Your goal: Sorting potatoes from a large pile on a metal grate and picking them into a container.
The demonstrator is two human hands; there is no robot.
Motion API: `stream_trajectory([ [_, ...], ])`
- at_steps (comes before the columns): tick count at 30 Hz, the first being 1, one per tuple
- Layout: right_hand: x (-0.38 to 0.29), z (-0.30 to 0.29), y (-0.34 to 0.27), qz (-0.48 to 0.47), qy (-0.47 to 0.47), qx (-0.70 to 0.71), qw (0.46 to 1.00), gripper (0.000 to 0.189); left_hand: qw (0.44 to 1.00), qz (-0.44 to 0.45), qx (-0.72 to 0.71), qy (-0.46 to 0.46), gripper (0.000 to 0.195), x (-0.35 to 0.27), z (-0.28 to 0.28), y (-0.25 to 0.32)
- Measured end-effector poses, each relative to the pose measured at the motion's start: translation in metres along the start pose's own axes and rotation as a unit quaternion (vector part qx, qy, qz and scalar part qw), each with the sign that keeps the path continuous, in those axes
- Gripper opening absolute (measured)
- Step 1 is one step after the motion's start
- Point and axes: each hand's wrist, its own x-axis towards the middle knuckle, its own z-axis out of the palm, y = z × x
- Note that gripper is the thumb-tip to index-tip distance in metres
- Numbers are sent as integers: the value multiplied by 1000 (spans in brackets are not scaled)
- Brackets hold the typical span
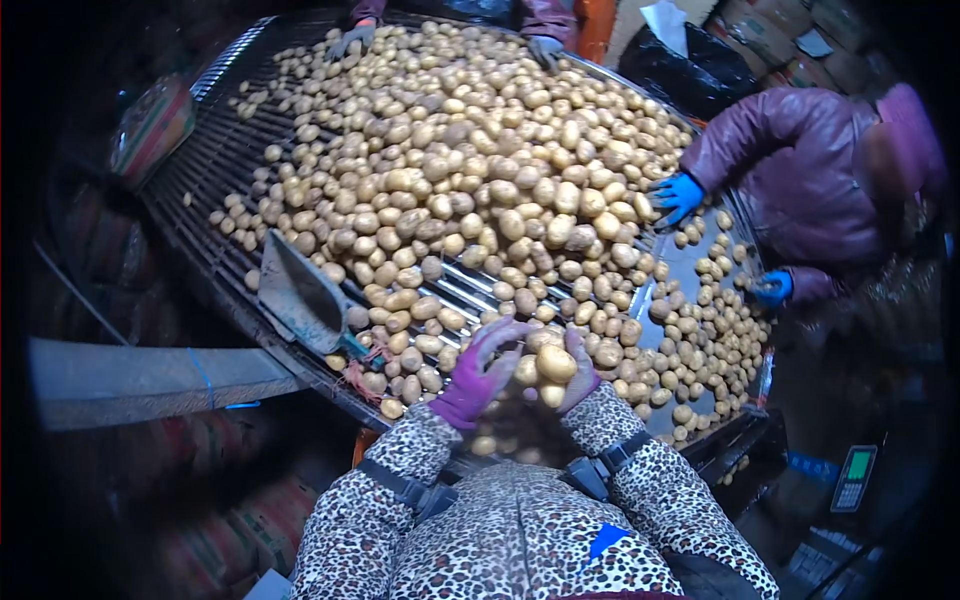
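A large heap of potatoes (480, 172) covers a slatted metal sorting table (202, 217). At its near edge, my left hand (486, 367) in a purple glove is spread, palm turned towards several potatoes (555, 364). My right hand (580, 371), also gloved, lies against the right side of this small cluster. Whether the potatoes rest in my right palm or are in the air between both hands is not clear. Below my hands is a dark gap with a few blurred potatoes (484, 445). A metal scoop (304, 292) with a teal handle lies left of my left hand.
A co-worker in a purple jacket (802, 165) reaches in from the right with blue gloves (679, 196). Another person's gloved hands (355, 39) touch the heap's far edge. A grey chute or beam (165, 382) meets the table at left. A digital scale display (853, 478) stands lower right.
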Motion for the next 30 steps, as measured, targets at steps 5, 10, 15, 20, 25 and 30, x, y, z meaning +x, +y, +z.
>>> stream_trajectory([
  [5, -12, -5, -10, -51, -76, -84, 992, 72, 997, -57, -60, 7, 46, 0, -1, 23],
  [10, -15, -9, 1, -44, -6, 201, 979, 71, 984, 91, 134, -77, 55, 0, 10, 29],
  [15, -79, -56, -17, -28, -40, 239, 970, 88, 995, 66, 51, -48, 49, -5, -24, -1],
  [20, -242, -113, -33, -227, 69, 254, 938, 48, 974, -146, 175, -12, 43, -54, -84, -26],
  [25, -395, -187, 4, -338, 508, 171, 774, 48, 935, 5, 352, -32, 41, -96, -106, -46],
  [30, -496, -271, 41, -341, 609, 251, 671, 25, 938, -24, 333, 98, 40, -132, -132, -76],
])
